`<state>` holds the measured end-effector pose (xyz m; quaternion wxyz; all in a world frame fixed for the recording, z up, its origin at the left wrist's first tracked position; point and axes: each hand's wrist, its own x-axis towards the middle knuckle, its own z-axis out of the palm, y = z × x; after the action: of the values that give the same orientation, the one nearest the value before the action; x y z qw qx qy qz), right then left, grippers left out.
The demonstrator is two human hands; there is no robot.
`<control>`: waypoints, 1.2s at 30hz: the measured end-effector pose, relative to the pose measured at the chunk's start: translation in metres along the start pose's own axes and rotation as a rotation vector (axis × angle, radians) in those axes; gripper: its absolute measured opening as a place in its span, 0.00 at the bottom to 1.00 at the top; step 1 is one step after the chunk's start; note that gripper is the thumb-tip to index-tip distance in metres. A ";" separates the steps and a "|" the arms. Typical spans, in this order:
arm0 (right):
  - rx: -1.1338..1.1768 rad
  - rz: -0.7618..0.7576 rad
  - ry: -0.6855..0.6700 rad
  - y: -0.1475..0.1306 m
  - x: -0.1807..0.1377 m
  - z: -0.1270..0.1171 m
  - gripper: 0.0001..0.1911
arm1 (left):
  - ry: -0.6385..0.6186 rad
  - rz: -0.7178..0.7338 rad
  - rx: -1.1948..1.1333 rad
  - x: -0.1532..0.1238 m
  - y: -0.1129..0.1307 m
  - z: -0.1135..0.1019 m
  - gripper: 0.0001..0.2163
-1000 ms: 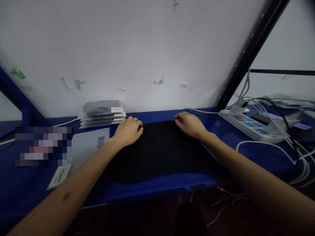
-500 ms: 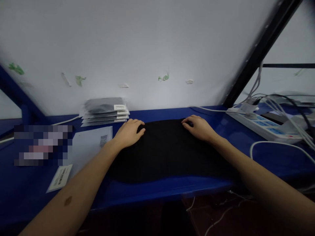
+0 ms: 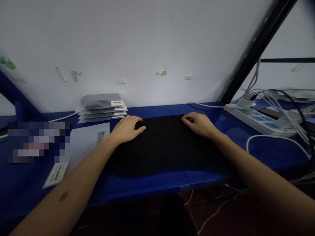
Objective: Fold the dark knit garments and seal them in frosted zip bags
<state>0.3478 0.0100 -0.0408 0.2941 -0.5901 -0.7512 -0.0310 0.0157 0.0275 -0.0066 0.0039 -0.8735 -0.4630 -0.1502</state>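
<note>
Behind the blue counter [image 3: 231, 127] rises a pale wall [image 3: 147, 42] dotted with torn scraps. On the counter, between the two forearms, lies a black cloth [image 3: 167, 147], spread nearly flat, its near edge close to the counter's front. It looks light and soft, likely limp enough to fold or crease at a touch, not fragile and not very slippery. The far corners, or the edge between them, seem the best places to take hold, thumb beneath and fingers above. The left hand [image 3: 126, 129] rests at the far left corner, loosely spread, thumb well apart from the fingers. The right hand [image 3: 199, 124] is at the far right corner, fingers curled toward the thumb; whether it pinches the fabric I cannot tell. Beside the left hand are a stack of labelled bags [image 3: 100, 103] and a flat bag [image 3: 85, 141]; a power strip [image 3: 261, 121] sits off to the right
</note>
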 end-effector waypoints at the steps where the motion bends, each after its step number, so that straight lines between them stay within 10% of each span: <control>1: -0.002 -0.010 -0.002 0.000 0.000 0.000 0.15 | -0.003 -0.004 0.002 0.000 -0.001 -0.001 0.21; 36: 0.007 0.070 -0.058 0.018 0.033 0.019 0.15 | 0.092 -0.068 -0.104 0.025 -0.022 0.001 0.10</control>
<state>0.3522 0.0517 -0.0457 0.2752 -0.6154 -0.7386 -0.0010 0.0110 0.0605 -0.0044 -0.0254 -0.8486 -0.4830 -0.2143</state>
